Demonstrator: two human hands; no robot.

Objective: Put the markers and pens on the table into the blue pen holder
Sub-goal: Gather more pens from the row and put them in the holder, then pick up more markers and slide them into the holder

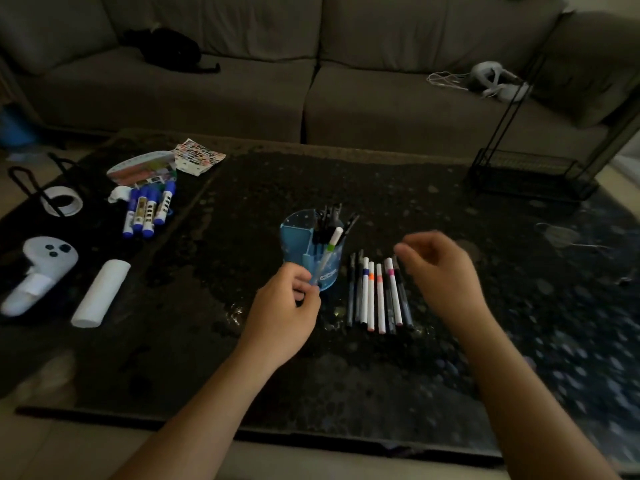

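The blue pen holder (298,233) stands mid-table with several dark pens upright in it and a white marker with a green band (333,240) leaning in its front. My left hand (284,306) grips the holder's lower front edge. To the right of the holder, a row of several pens and white markers (380,296) lies side by side on the table. My right hand (440,271) hovers just above the far right end of that row, its fingers loosely curled and empty, blurred by motion. Several blue-capped markers (147,211) lie at the far left.
A white game controller (38,271), a white roll (100,292) and a tape ring (62,200) sit at the table's left. Sticker sheets (197,157) lie at the back left. A black wire rack (526,174) stands at the back right corner. A sofa (311,91) is beyond the table.
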